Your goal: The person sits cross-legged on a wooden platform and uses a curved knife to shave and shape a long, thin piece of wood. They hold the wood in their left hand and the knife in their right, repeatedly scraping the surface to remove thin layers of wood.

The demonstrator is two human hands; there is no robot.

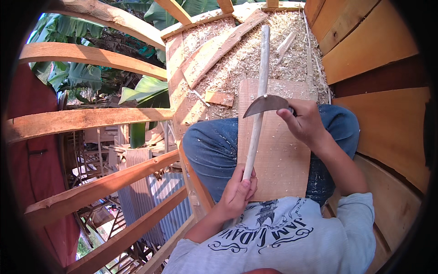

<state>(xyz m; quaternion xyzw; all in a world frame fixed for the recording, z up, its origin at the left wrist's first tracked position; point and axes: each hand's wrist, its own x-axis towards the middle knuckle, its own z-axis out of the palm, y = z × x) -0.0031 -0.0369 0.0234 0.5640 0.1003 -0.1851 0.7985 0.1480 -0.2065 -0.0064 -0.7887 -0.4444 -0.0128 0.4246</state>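
Observation:
My left hand (238, 192) is closed round the lower end of a long, pale, peeled wooden stick (259, 123), which slants up and away from me. In my right hand (305, 119) is a curved-bladed knife (263, 105), its handle mostly hidden by the fingers. The dark, sickle-like blade crosses the stick around its middle and appears to touch it. Beneath both lies a flat wooden board (284, 150), resting across my lap between my bent knees in jeans.
Wood shavings (228, 64) cover the platform ahead, with a long plank (226, 50) and a small wood block (219, 98) among them. Wooden rails (91, 123) line the left side, above a drop to corrugated sheets (157, 196). A plank wall (378, 118) stands close on the right.

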